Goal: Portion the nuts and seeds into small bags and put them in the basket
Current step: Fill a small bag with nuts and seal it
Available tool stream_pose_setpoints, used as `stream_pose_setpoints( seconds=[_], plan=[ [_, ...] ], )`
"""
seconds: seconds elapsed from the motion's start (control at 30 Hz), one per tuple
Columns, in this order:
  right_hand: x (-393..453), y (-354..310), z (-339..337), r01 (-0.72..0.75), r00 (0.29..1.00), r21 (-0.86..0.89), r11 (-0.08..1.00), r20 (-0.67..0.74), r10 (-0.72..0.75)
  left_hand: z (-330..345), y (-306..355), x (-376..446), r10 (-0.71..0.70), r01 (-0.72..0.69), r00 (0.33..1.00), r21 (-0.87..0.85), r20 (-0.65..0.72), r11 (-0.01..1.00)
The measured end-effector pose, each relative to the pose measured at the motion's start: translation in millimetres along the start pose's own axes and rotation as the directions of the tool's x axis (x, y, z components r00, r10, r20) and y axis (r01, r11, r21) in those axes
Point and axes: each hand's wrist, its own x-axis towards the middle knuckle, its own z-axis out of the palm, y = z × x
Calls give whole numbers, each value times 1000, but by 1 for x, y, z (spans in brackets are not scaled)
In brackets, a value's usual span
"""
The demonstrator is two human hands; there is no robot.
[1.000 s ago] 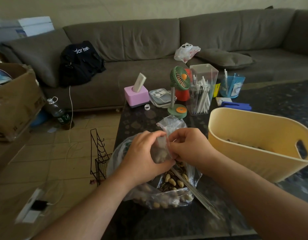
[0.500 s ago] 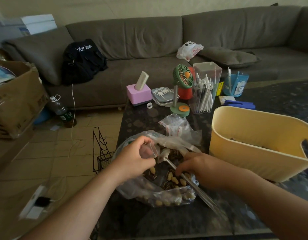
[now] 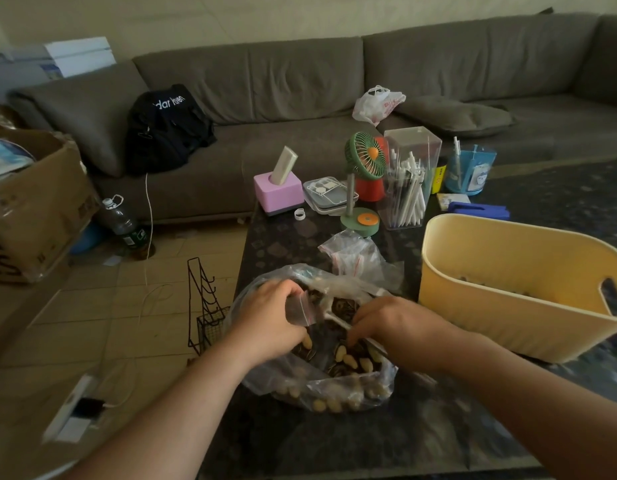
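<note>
Over the large clear plastic bag of nuts and seeds, the left hand pinches a small transparent zip bag; the right hand dips curled fingers among the nuts, its hold unclear; filling looks next.

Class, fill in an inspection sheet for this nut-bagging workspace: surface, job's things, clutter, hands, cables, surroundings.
Surface: dark speckled table, crowded at the far end.
Job's things: big clear bag of nuts and seeds lies open at the near edge; small zip bag held over it; spare small bags behind; yellow basket to the right.
Clutter: green desk fan, pink tissue box, clear pen holder, blue cup.
Hands: left hand pinches the small zip bag; right hand reaches into the nuts, its fingers hidden.
Cables: white cord hangs from the sofa to the floor.
Surroundings: grey sofa, black backpack, cardboard box, water bottle.
</note>
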Motion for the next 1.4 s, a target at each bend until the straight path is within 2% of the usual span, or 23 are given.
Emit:
stream_pose_setpoints(
  seconds=[0.13, 0.33, 0.43, 0.57, 0.7, 0.8, 0.93, 1.03, 1.13, 1.3, 1.4],
  plan=[
    [3, 3, 3, -23, 973, 181, 983, -221, 64, 3, 1, 5, 17, -20, 1000, 144, 20, 989],
    [3, 11, 5, -88, 916, 180, 980, -373, 150, 10, 1, 15, -95, 70, 986, 175, 136, 982],
    [3, 11, 3, -89, 885, 187, 978, -436, 164, 11, 1, 20, -142, 119, 979, 159, 143, 980],
    [2, 14, 1, -142, 890, 147, 979, -413, 191, 7, 6, 22, -164, 168, 980, -24, 114, 986],
    [1, 21, -3, -163, 881, 153, 975, -422, 214, 6, 20, 14, -51, 62, 997, -170, 64, 983],
    [3, 22, -4, -108, 862, 176, 979, -473, 180, -1, 22, 10, -2, 3, 1000, -152, 7, 988],
    [6, 14, -5, -87, 867, 158, 984, -475, 153, -3, 11, 6, -50, 61, 991, -87, 123, 994],
    [9, 21, 4, -102, 910, 35, 994, -401, 108, -3, 7, 5, -59, 76, 993, -166, 103, 983],
    [13, 21, 9, -130, 945, -26, 991, -304, 116, -3, 7, 5, -75, 88, 994, -162, 82, 983],
    [10, 5, 5, -125, 970, -18, 992, -214, 118, 0, 8, 3, -110, 121, 992, -188, 70, 975],
    [7, 1, -6, -101, 966, 33, 994, -238, 106, -1, 7, 3, -129, 143, 989, -230, 74, 963]
  ],
)
